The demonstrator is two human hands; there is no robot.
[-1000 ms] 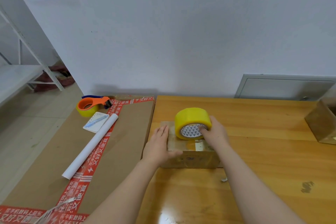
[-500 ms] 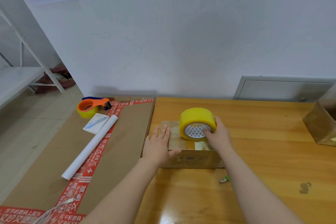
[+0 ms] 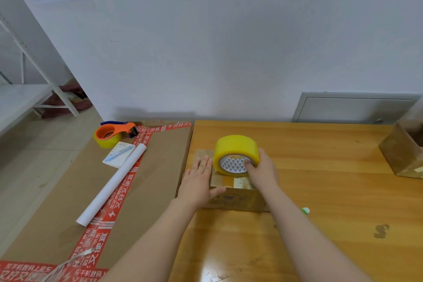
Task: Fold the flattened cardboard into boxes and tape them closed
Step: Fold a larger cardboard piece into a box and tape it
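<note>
The small cardboard box (image 3: pixel 238 199) on the table (image 3: pixel 332 162) is pressed down by the left grip (image 3: pixel 198 181), fingers straight, likely to keep the flaps shut. The yellow tape roll (image 3: pixel 235 147) is held upright on its top by the right grip (image 3: pixel 263 171), curled into the core, apparently for taping the seam.
</note>
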